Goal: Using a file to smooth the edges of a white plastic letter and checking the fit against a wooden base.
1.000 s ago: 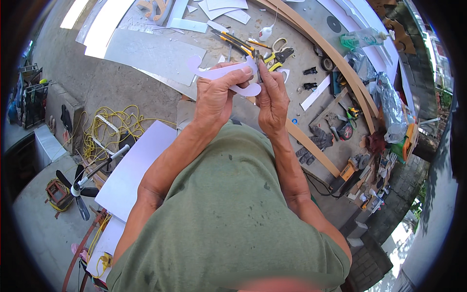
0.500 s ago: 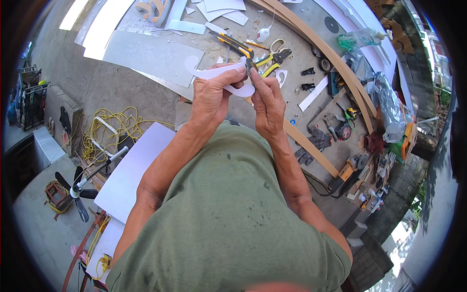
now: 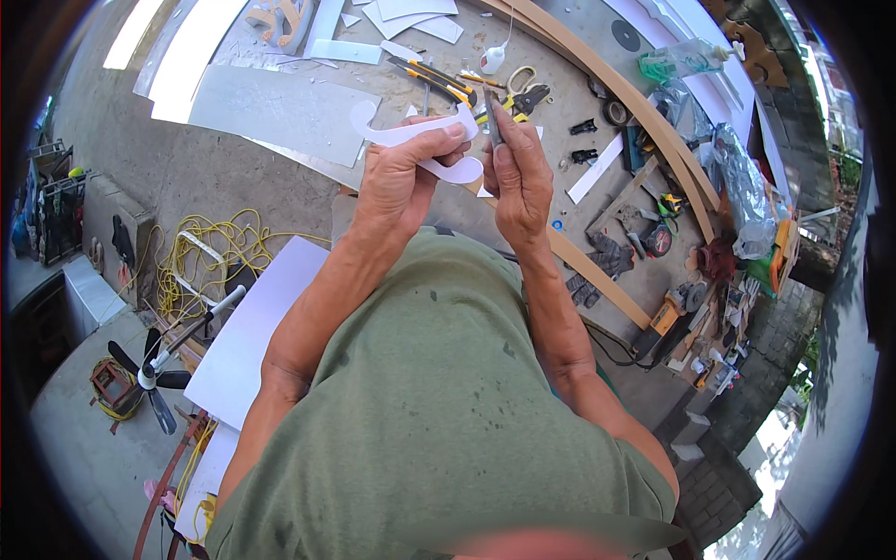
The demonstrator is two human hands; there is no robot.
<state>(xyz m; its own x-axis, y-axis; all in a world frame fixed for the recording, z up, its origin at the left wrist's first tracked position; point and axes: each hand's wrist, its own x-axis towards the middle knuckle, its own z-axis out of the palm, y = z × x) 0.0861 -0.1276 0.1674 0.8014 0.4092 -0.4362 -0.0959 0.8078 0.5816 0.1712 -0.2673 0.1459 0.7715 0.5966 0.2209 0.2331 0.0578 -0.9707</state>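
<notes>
Pinched in my left hand [image 3: 403, 177] is a white curved cutout [image 3: 397, 136], flat and thin, with a rounded hook at its left end. My thumb presses on its upper face, and the fingers go underneath. My right hand [image 3: 521, 177] is closed round a thin dark grey flat tool [image 3: 493, 114] that points up and away from me; its exact kind is unclear. A small gap separates the tool from the cutout's right end. Just beyond lie yellow-and-black cutters [image 3: 528, 98], partly covered by my right hand, and orange-and-black utility knives [image 3: 431, 78].
A grey sheet [image 3: 280, 110] and white offcuts [image 3: 411, 19] lie on the table's left and far side. Long brown strips [image 3: 616, 79] curve along the right, near a clear green bottle [image 3: 679, 63], tape [image 3: 614, 113] and a glove [image 3: 607, 266]. Yellow cord [image 3: 210, 252] lies at left.
My right hand has drawn the grey tool slightly right, off the cutout's end, and the tool now shows more fully. My left hand keeps its hold. The whole view has shifted a little.
</notes>
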